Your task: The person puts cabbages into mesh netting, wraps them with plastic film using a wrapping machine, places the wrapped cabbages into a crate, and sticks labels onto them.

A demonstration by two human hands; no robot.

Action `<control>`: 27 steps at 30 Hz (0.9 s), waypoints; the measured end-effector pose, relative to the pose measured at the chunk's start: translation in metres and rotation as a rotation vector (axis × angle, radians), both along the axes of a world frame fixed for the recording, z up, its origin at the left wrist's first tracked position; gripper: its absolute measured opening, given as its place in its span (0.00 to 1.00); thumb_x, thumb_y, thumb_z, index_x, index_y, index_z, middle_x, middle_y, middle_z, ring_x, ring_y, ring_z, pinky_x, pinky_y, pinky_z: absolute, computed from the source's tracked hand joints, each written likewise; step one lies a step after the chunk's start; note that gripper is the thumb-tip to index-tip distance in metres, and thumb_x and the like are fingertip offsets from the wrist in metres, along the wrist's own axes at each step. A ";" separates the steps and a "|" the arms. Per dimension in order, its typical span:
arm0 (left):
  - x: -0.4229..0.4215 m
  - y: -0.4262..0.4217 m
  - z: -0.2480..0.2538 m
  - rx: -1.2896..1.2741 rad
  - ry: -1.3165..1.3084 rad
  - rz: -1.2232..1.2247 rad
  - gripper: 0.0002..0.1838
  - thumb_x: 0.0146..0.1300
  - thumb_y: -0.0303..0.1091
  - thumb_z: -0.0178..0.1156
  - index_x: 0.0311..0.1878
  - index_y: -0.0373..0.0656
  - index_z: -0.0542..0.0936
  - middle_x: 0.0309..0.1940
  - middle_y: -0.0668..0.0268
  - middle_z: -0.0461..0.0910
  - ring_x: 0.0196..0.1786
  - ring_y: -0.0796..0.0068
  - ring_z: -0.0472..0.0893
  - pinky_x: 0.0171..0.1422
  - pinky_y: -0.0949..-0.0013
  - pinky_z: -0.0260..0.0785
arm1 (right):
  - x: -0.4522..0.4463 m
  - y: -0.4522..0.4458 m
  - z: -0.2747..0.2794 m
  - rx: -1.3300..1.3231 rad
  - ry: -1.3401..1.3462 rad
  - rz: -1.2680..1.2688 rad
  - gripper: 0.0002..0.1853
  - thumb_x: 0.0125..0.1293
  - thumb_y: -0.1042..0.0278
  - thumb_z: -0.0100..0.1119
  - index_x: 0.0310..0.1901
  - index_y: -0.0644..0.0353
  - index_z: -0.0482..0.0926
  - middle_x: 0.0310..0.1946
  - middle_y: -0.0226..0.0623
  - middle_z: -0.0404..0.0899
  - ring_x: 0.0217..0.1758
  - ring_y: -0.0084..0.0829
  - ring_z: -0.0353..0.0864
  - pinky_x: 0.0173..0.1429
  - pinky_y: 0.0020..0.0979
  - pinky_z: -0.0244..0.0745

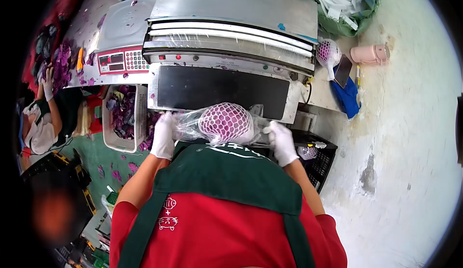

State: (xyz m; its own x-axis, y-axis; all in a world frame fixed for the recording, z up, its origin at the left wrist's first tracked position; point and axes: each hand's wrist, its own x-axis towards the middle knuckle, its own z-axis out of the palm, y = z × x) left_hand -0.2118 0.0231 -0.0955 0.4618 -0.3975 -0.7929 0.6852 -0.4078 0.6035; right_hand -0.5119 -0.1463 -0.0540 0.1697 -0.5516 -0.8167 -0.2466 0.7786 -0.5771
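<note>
A purple cabbage (pixel 225 122) in a white foam net sits at my front, just beyond the apron. Clear plastic film (pixel 188 124) lies about it and stretches out to both sides. My left hand (pixel 165 135), in a white glove, is closed on the film's left end. On the other side my right hand (pixel 281 142), also gloved, pinches the film's right end. Beyond the cabbage is the film wrapping machine (pixel 217 63), with its black plate (pixel 219 89) facing me.
A red-and-white scale (pixel 123 61) stands left of the machine. Below it, a white basket (pixel 141 116) holds cabbage leaves. Another netted cabbage (pixel 328 53), a phone (pixel 343 71) and a pink bottle (pixel 370 54) are at right. A black crate (pixel 323 164) stands by my right arm. A co-worker's hand (pixel 47 82) is far left.
</note>
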 end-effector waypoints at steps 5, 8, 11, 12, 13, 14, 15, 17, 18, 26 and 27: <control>-0.017 -0.044 -0.035 0.062 -0.227 -1.101 0.28 0.59 0.37 0.63 0.61 0.39 0.70 0.53 0.56 0.78 0.55 0.65 0.78 0.58 0.66 0.72 | 0.050 0.032 -0.095 -0.240 -0.088 0.665 0.17 0.73 0.59 0.43 0.50 0.60 0.79 0.39 0.36 0.83 0.43 0.34 0.81 0.51 0.29 0.74; -0.025 -0.035 -0.091 -0.424 -0.534 -1.472 0.34 0.57 0.42 0.65 0.66 0.42 0.68 0.63 0.61 0.72 0.63 0.68 0.72 0.72 0.67 0.59 | 0.071 0.045 -0.095 0.016 -0.471 0.280 0.17 0.75 0.65 0.38 0.55 0.60 0.75 0.48 0.34 0.80 0.52 0.30 0.77 0.60 0.29 0.69; -0.025 -0.046 -0.061 -0.346 -0.721 -1.509 0.19 0.66 0.41 0.55 0.57 0.46 0.75 0.58 0.59 0.75 0.61 0.64 0.74 0.64 0.62 0.66 | 0.076 0.049 -0.040 0.003 -0.505 0.081 0.16 0.75 0.70 0.37 0.57 0.62 0.73 0.51 0.32 0.79 0.55 0.24 0.75 0.63 0.28 0.68; -0.025 -0.068 0.004 -0.236 -0.684 -1.479 0.13 0.64 0.39 0.56 0.50 0.46 0.76 0.55 0.57 0.76 0.57 0.64 0.76 0.58 0.60 0.68 | 0.075 0.045 -0.012 -0.104 -0.522 0.173 0.15 0.72 0.72 0.43 0.57 0.63 0.72 0.52 0.31 0.78 0.56 0.22 0.74 0.62 0.25 0.68; -0.025 -0.083 0.030 -0.332 -0.836 -1.413 0.09 0.63 0.37 0.56 0.44 0.46 0.76 0.52 0.57 0.77 0.53 0.65 0.77 0.53 0.59 0.69 | 0.078 0.039 0.014 -0.122 -0.499 0.111 0.15 0.72 0.72 0.43 0.57 0.63 0.72 0.52 0.31 0.78 0.56 0.22 0.74 0.62 0.25 0.68; -0.026 -0.098 0.056 -0.414 -0.999 -1.338 0.05 0.62 0.35 0.57 0.38 0.46 0.76 0.49 0.56 0.77 0.49 0.65 0.78 0.48 0.59 0.70 | 0.083 0.033 0.037 -0.261 -0.551 0.261 0.16 0.70 0.73 0.47 0.57 0.63 0.72 0.53 0.31 0.77 0.57 0.23 0.73 0.62 0.25 0.68; -0.028 -0.107 0.065 -0.714 -1.306 -1.174 0.04 0.61 0.33 0.57 0.34 0.46 0.74 0.46 0.56 0.77 0.43 0.66 0.78 0.43 0.59 0.69 | 0.084 0.037 0.050 -0.396 -0.592 0.410 0.17 0.68 0.75 0.50 0.58 0.64 0.71 0.54 0.32 0.76 0.58 0.23 0.72 0.62 0.25 0.67; -0.045 -0.138 0.103 -1.147 -0.944 -0.993 0.03 0.59 0.30 0.58 0.34 0.44 0.74 0.44 0.55 0.77 0.36 0.64 0.75 0.41 0.66 0.68 | 0.082 0.051 0.063 -0.394 -0.736 0.266 0.17 0.66 0.74 0.53 0.57 0.64 0.71 0.54 0.33 0.75 0.58 0.24 0.72 0.62 0.26 0.67; -0.053 -0.145 0.116 -1.232 -0.905 -1.105 0.04 0.63 0.29 0.57 0.32 0.43 0.73 0.42 0.57 0.76 0.34 0.70 0.73 0.42 0.70 0.67 | 0.078 0.060 0.067 -0.377 -0.915 0.192 0.18 0.65 0.73 0.55 0.56 0.63 0.71 0.54 0.35 0.74 0.58 0.24 0.71 0.62 0.28 0.67; -0.157 -0.145 0.108 -0.238 0.373 -1.287 0.13 0.71 0.36 0.55 0.53 0.43 0.70 0.39 0.68 0.72 0.43 0.83 0.73 0.49 0.76 0.69 | -0.020 0.120 0.062 -0.675 -0.557 -0.307 0.35 0.64 0.69 0.60 0.70 0.59 0.56 0.65 0.38 0.62 0.68 0.28 0.62 0.73 0.33 0.54; -0.186 -0.143 0.092 -0.233 0.370 -1.248 0.15 0.71 0.35 0.54 0.56 0.42 0.69 0.39 0.67 0.73 0.44 0.82 0.73 0.47 0.76 0.70 | -0.042 0.121 0.061 -0.631 -0.647 -0.448 0.31 0.65 0.66 0.59 0.68 0.59 0.60 0.64 0.37 0.65 0.67 0.29 0.65 0.73 0.33 0.56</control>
State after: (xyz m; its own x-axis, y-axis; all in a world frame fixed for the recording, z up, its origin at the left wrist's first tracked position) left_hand -0.3975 -0.1203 -0.0034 -0.5392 -0.5382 -0.6478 0.0657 -0.7938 0.6047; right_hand -0.5536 -0.0249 0.0070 0.1483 -0.9729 -0.1773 0.5005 0.2284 -0.8351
